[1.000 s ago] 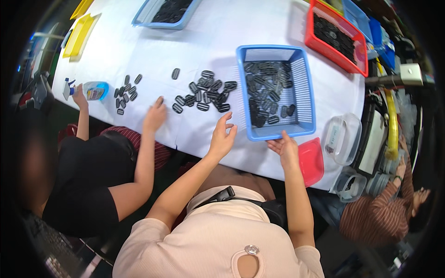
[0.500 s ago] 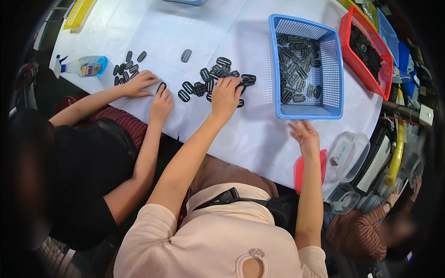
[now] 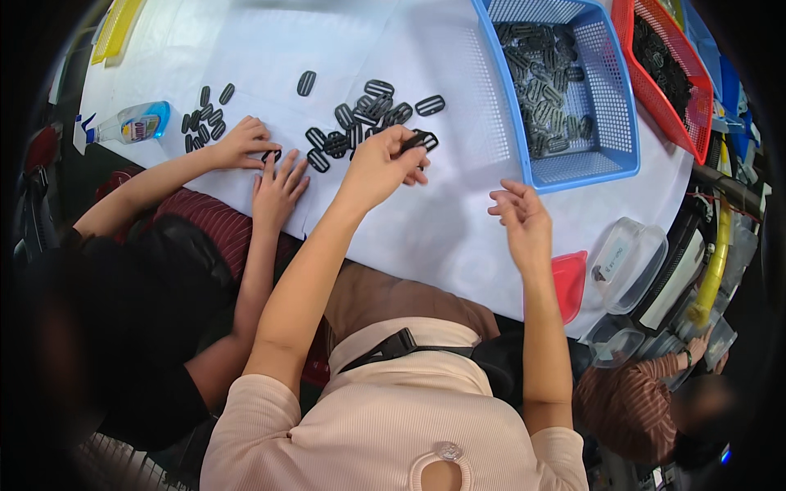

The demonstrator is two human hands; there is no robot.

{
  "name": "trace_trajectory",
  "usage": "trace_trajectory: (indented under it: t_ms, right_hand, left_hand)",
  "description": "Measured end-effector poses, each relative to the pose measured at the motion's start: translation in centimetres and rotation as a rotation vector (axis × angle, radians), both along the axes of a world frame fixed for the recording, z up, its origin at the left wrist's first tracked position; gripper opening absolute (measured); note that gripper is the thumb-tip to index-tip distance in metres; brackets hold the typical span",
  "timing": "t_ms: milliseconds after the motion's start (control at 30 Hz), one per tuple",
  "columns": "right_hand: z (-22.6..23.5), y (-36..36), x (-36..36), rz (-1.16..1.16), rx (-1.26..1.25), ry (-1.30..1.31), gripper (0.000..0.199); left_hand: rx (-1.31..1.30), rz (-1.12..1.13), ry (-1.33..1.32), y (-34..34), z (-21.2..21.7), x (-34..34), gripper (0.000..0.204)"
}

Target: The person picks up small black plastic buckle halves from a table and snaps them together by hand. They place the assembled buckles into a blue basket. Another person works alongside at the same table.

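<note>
Pinched in my left hand is a black slider buckle, an oval strap piece with slots; whether more than one is held I cannot tell. That hand is at the right side of a loose pile of similar black buckles on the white table, partly covering it. My right hand has its fingers apart and slightly curled, holding nothing. It hovers just below the near left corner of a blue plastic basket, which contains many black buckles.
To the left, a co-worker's hands handle a small black piece beside a smaller buckle group. A spray bottle lies behind them. Right: a red basket of dark pieces, a red lid and a clear container.
My left hand has come away from the pile with a buckle pinched in it. My right hand has shifted left along the basket's near side. The view has shifted a little.
</note>
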State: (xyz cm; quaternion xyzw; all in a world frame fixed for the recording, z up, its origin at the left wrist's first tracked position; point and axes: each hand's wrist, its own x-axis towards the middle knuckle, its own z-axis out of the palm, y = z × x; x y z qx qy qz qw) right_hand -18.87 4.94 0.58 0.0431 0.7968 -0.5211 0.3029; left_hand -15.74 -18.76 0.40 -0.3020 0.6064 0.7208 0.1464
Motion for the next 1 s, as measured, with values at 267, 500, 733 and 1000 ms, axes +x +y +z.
trace_trajectory:
  t_ms: [267,500,733,1000]
  right_hand:
    - [5.6,-4.4,-0.5,0.047,-0.209,-0.086,0.019]
    - [7.3,-4.0,1.3,-0.005,-0.313,-0.281,0.018]
    - [6.6,-4.2,1.6,-0.055,-0.076,0.222,0.018]
    - [5.7,-7.6,1.6,0.016,0.195,0.676,0.011]
  left_hand:
    - [0.08,-0.111,0.078,2.1,5.0,1.9,0.01]
    - [0.19,0.068,0.057,3.0,6.1,3.2,0.015]
    - [0.071,-0.022,0.039,4.2,7.3,3.9,0.015]
    - [-0.313,-0.095,0.284,7.7,7.6,5.2,0.014]
